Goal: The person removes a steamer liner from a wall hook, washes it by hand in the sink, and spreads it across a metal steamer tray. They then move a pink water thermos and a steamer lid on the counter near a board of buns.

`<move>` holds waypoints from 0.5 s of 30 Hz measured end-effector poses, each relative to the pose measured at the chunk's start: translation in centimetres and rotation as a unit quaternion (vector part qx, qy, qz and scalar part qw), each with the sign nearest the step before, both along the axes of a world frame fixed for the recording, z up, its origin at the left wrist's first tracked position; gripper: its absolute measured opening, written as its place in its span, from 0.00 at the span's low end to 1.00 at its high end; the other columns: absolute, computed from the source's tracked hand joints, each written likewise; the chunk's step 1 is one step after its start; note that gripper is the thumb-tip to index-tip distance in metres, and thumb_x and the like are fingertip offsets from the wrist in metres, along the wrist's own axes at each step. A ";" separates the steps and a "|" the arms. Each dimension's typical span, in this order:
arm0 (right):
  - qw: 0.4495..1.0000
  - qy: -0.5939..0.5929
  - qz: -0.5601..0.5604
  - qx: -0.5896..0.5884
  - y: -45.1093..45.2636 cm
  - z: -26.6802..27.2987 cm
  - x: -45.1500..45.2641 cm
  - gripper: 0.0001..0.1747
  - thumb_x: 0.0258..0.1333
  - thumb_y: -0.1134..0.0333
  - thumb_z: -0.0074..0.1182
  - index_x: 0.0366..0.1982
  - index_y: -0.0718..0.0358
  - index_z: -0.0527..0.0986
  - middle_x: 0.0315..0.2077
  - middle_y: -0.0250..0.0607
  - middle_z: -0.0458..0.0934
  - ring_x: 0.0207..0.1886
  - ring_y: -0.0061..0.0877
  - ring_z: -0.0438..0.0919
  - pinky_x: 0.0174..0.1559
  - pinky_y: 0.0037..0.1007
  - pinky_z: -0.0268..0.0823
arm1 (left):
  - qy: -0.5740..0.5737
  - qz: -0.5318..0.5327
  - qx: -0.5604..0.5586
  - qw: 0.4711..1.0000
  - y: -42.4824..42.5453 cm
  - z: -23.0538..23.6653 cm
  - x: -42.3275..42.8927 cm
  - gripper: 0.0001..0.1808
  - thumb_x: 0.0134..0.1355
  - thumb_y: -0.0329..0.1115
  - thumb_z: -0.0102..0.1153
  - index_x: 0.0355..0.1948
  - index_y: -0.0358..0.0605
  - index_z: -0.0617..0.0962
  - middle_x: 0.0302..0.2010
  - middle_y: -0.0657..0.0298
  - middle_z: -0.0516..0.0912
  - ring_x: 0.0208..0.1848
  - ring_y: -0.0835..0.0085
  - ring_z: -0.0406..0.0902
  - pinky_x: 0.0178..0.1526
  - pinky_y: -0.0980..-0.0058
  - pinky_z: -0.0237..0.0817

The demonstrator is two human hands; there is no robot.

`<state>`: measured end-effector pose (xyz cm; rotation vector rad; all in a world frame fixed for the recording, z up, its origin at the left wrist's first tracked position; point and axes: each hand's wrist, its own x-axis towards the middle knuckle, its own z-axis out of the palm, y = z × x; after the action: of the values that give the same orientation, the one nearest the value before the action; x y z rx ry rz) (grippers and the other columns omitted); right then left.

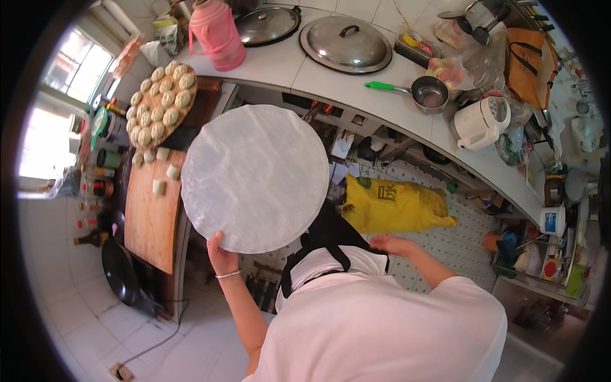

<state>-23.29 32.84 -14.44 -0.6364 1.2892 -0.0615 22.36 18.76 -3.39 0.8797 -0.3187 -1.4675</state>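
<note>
My left hand pinches the near edge of a round, whitish translucent steamer liner, which is held out before me. My right hand hangs beside my apron with nothing visible in it; its fingers are partly bent. To the left, a round board bears several pleated, filled buns. Below it, several small dough pieces lie on a wooden cutting board. A large domed steel lid with a black handle rests on the white tiled counter, beyond the liner.
A pink thermos jug, a small green-handled saucepan and a white soymilk maker or jug stand on the counter. Fire glows in the stove opening beneath. A yellow sack lies on the floor. A black wok is at left.
</note>
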 end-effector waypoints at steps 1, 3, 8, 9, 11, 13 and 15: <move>0.993 -0.032 0.098 0.051 -2.8 4.8 1.3 0.21 0.59 0.58 0.41 0.53 0.58 0.66 0.45 0.28 0.72 0.46 0.16 0.66 0.42 0.23 0.60 | 0.008 -0.009 0.006 1.000 -1.2 -0.3 0.0 0.23 0.52 0.27 0.50 0.51 0.34 0.68 0.47 0.57 0.74 0.49 0.65 0.71 0.52 0.66 0.63; 0.995 0.020 0.067 0.072 -5.3 6.4 2.4 0.22 0.59 0.56 0.39 0.52 0.59 0.66 0.45 0.31 0.72 0.45 0.18 0.68 0.43 0.23 0.61 | 0.026 -0.029 0.015 0.999 -4.0 -0.9 -0.4 0.25 0.51 0.26 0.51 0.52 0.33 0.66 0.48 0.56 0.73 0.49 0.64 0.72 0.52 0.66 0.64; 0.996 0.024 0.025 0.078 -12.7 2.4 0.7 0.23 0.58 0.55 0.39 0.52 0.58 0.67 0.44 0.33 0.72 0.42 0.20 0.71 0.38 0.23 0.65 | 0.007 -0.047 0.032 0.998 -11.7 -0.6 -2.6 0.26 0.51 0.25 0.50 0.54 0.34 0.65 0.50 0.55 0.72 0.52 0.62 0.70 0.53 0.64 0.63; 0.996 0.045 0.015 0.077 -14.0 2.4 0.3 0.22 0.58 0.55 0.40 0.51 0.58 0.68 0.44 0.34 0.72 0.41 0.20 0.72 0.37 0.24 0.65 | 0.005 -0.059 0.039 0.997 -13.1 -0.5 -2.9 0.26 0.51 0.25 0.50 0.54 0.34 0.65 0.50 0.55 0.72 0.52 0.62 0.70 0.53 0.64 0.62; 0.985 0.114 0.107 0.069 -16.6 1.6 -1.3 0.22 0.57 0.55 0.41 0.49 0.59 0.69 0.43 0.37 0.73 0.41 0.23 0.73 0.37 0.26 0.67 | 0.000 -0.082 0.055 0.995 -16.2 0.0 -3.6 0.27 0.51 0.25 0.50 0.54 0.35 0.64 0.51 0.56 0.72 0.52 0.62 0.70 0.54 0.64 0.62; 0.965 0.157 0.199 0.070 -19.1 0.0 -3.1 0.21 0.55 0.55 0.43 0.46 0.60 0.70 0.42 0.42 0.74 0.44 0.30 0.73 0.39 0.30 0.68 | -0.004 -0.077 0.053 0.996 -18.8 -0.4 -4.5 0.27 0.51 0.25 0.50 0.54 0.36 0.65 0.50 0.56 0.72 0.52 0.62 0.70 0.54 0.64 0.62; 0.920 0.271 0.283 -0.015 -21.6 -1.6 -4.8 0.19 0.52 0.57 0.46 0.42 0.61 0.71 0.42 0.49 0.74 0.45 0.38 0.74 0.40 0.37 0.69 | -0.007 -0.085 0.057 0.995 -20.8 -0.2 -5.4 0.26 0.51 0.25 0.50 0.54 0.36 0.65 0.50 0.57 0.73 0.51 0.63 0.70 0.53 0.64 0.62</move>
<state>-28.07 11.25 -16.00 -1.0812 1.5824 0.6130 16.91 -2.05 -3.61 0.9725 -0.3291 -1.6510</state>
